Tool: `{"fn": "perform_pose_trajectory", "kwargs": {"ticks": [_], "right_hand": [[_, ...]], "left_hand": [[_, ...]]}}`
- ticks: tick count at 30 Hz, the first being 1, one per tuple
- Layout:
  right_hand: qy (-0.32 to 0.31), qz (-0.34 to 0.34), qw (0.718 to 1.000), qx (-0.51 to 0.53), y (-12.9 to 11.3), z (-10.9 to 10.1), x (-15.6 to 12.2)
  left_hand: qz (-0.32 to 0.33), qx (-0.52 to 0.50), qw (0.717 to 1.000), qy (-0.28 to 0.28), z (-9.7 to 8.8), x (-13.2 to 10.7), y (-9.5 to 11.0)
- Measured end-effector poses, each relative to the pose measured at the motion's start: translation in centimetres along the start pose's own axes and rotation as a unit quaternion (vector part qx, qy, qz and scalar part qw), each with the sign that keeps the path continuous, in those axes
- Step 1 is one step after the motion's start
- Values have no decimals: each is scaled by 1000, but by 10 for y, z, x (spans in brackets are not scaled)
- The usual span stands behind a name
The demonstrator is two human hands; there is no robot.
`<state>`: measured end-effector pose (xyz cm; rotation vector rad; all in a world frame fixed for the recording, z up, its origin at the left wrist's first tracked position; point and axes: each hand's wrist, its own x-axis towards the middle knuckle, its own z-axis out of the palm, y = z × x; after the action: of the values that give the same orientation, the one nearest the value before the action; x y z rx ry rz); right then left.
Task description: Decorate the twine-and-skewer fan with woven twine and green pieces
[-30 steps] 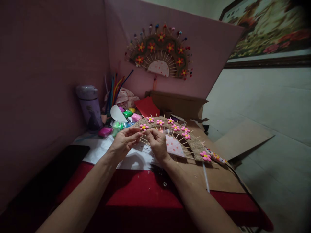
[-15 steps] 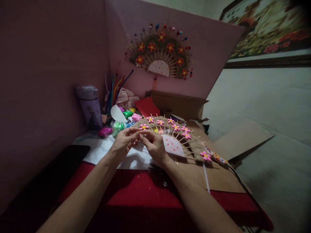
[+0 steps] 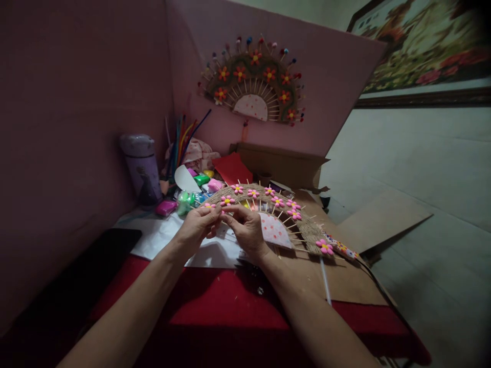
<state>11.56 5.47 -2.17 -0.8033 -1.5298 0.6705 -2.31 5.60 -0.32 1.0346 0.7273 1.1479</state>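
Readable text: none on any surface in the head view. Marks noted: the framed painting [image 3: 437, 56] at 2 o'clock carries a short row of small dark marks [image 3: 368, 23] toward its 10 o'clock corner (possibly characters; too small and dim to tell). The purple bottle [image 3: 140, 171] at 9 o'clock bears a printed dark figure [image 3: 146, 182]; any lettering with it cannot be made out. The wrapped packets [image 3: 186, 201], between 8 and 9 o'clock and nearer the centre, are shiny and blurred; any label there is undecipherable.

Pinched fingers [image 3: 210, 217] hover before a pink-flowered fan [image 3: 274, 228].
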Motion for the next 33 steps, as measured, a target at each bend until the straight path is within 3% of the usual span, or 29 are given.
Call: {"fn": "perform_pose_trajectory", "kwargs": {"ticks": [15,33], "right_hand": [[26,-34,999,-4,0,0,2],[25,-42,998,-32,1,-1,1]], "left_hand": [[-22,-20,999,16,0,-1,2],[22,22,999,28,1,-1,1]]}}
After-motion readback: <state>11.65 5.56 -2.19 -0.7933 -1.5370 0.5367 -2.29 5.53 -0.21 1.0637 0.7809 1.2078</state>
